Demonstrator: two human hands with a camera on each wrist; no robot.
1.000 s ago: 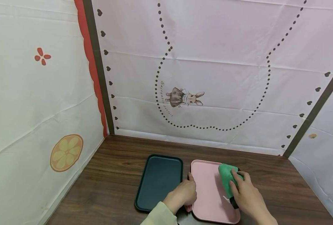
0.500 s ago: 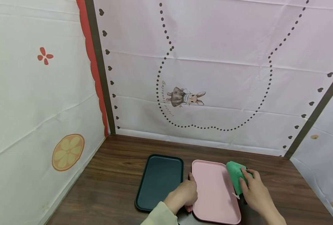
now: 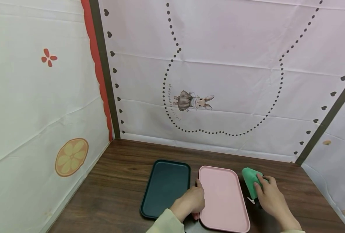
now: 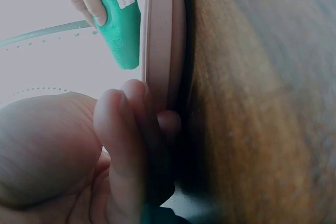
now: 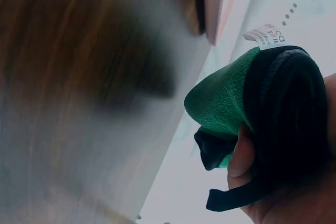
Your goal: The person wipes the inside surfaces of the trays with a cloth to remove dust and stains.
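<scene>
My right hand [image 3: 272,197] holds a folded green cloth [image 3: 250,181] with dark edging and a white label, just right of the pink tray [image 3: 222,200]. In the right wrist view the cloth [image 5: 226,93] is bunched, a finger pressed on its green side and a dark strip hanging down. The left hand [image 3: 191,200] lies at the pink tray's left edge, index finger stretched along the rim. In the left wrist view the left fingertips [image 4: 137,90] are against the rim of the pink tray [image 4: 160,35]; where exactly they touch is unclear.
A dark teal tray [image 3: 166,187] lies left of the pink one, close to my left forearm. Both rest on a brown wooden table [image 3: 108,194]. Printed fabric walls [image 3: 219,81] stand at the back and both sides.
My right hand has moved right with the cloth, from above the pink tray to beyond its right edge. The left hand stays at the tray's left edge.
</scene>
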